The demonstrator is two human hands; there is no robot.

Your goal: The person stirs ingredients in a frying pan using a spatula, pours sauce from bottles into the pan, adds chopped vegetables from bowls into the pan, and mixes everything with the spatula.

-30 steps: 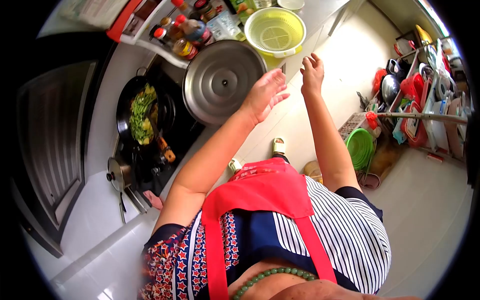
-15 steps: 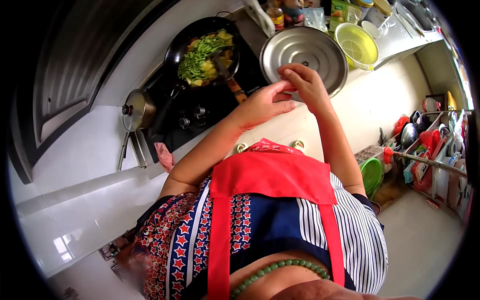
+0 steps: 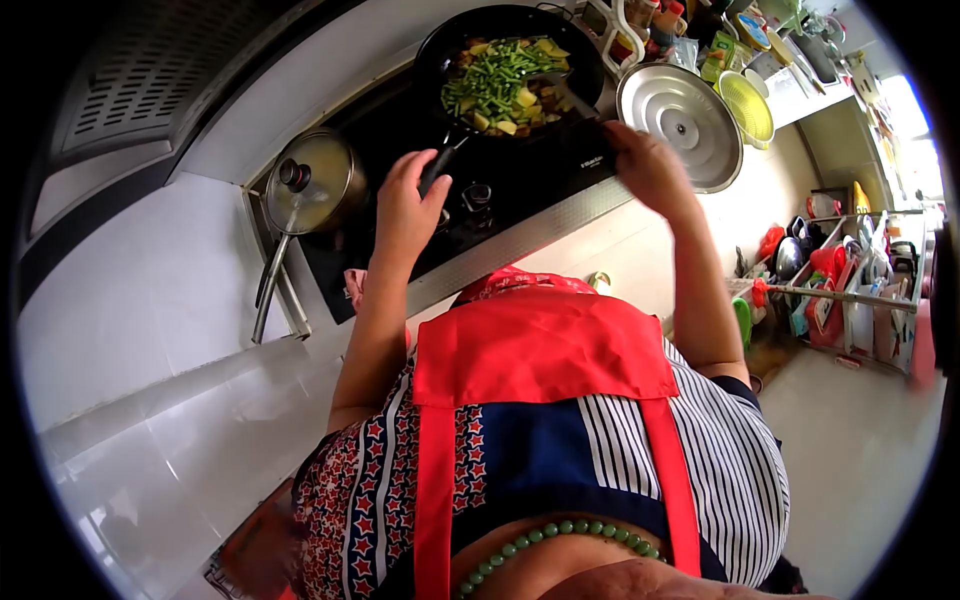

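Observation:
A black wok (image 3: 425,75) on the cooktop holds chopped green beans (image 3: 500,78) and yellow chunks, possibly potato. My left hand (image 3: 405,205) is at the wok's black handle (image 3: 440,170), with its end between thumb and fingers. A spatula (image 3: 572,97) rests in the food, its shaft sloping toward the right. My right hand (image 3: 650,168), slightly blurred, closes around the spatula's handle end, which it mostly hides. Close beyond that hand lies a round metal lid (image 3: 690,100).
A lidded pot (image 3: 330,195) stands left of the black cooktop (image 3: 375,140). Bottles (image 3: 655,25) and a yellow-green strainer basket (image 3: 748,105) are at the back right. A rack of kitchenware (image 3: 850,290) stands to the right.
My hands, together in front of the lid before, have separated. The left has moved to the wok handle and the right to the spatula. The view has shifted, with the wok now farther right.

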